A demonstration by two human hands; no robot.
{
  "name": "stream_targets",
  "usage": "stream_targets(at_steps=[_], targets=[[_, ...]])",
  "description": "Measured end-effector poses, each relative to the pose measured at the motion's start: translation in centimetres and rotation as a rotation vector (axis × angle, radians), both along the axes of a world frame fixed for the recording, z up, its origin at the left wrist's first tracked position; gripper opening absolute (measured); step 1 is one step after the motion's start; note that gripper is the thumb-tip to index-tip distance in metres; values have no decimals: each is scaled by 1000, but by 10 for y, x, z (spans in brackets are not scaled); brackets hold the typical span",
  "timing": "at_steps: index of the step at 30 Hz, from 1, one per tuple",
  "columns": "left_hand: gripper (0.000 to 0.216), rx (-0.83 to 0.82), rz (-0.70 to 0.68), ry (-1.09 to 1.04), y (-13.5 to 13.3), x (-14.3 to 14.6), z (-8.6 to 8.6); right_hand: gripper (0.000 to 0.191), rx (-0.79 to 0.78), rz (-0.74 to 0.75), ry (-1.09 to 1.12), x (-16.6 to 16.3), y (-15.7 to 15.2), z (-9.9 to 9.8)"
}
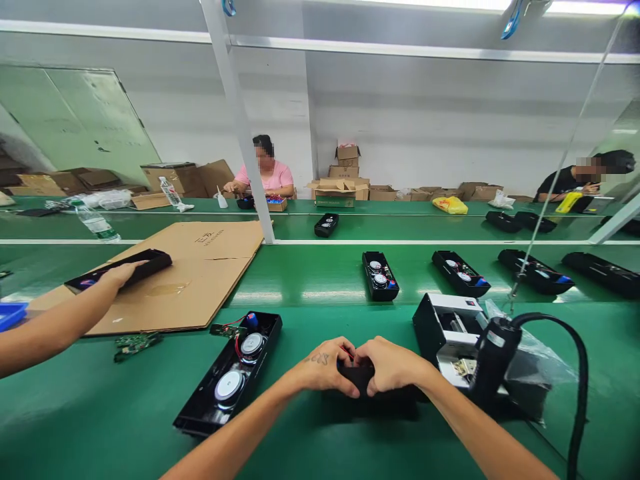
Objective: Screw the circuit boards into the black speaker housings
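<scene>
In the head view, my left hand [330,365] and my right hand [393,365] meet at a black speaker housing [361,379], held close above the green bench. Fingers of both hands curl over its near end. Between them a bit of red wire and something blue show; the rest of the inside is hidden. To the left of my hands lies an open speaker housing [210,393] with two round speaker drivers [230,387], a blue cylindrical part [252,321] and red wires. A small green circuit board [227,330] touches its upper left side.
A co-worker's hand [125,272] rests on another black housing [155,260] over flat cardboard [200,250]. A loose circuit board [135,343] lies nearby. At right stand a white-and-black machine [450,333] and a hanging corded tool [493,360]. Several housings [380,277] line the belt; two people sit beyond.
</scene>
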State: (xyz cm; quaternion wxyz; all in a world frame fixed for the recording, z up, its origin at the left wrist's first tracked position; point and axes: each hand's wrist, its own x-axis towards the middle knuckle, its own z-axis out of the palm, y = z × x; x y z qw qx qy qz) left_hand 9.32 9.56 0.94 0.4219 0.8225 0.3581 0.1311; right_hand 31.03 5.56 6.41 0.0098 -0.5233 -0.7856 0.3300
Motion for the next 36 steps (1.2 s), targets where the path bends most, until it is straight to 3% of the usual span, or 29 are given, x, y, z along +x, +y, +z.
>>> stream_targets(at_steps=[11,14,19,26,32,34,36], targets=[[51,-110,-21,35,8,1,2,36,49,-28,-45,-4,-9,-6],[50,-121,-26,47,10,1,1,30,54,-40,-53,-3,-12,-4],[46,-125,-12,43,10,1,-3,38,86,-65,-48,-8,-16,-7],[50,-110,-24,31,9,2,-8,12,174,-106,-27,-13,-22,-30],[46,-3,-38,51,4,-1,-10,29,205,-100,52,-8,-33,-21],[41,64,-33,51,-8,-4,-12,36,291,-141,118,4,-48,-14],[35,138,-22,47,-26,-7,-18,42,561,-300,253,24,-68,-11]])
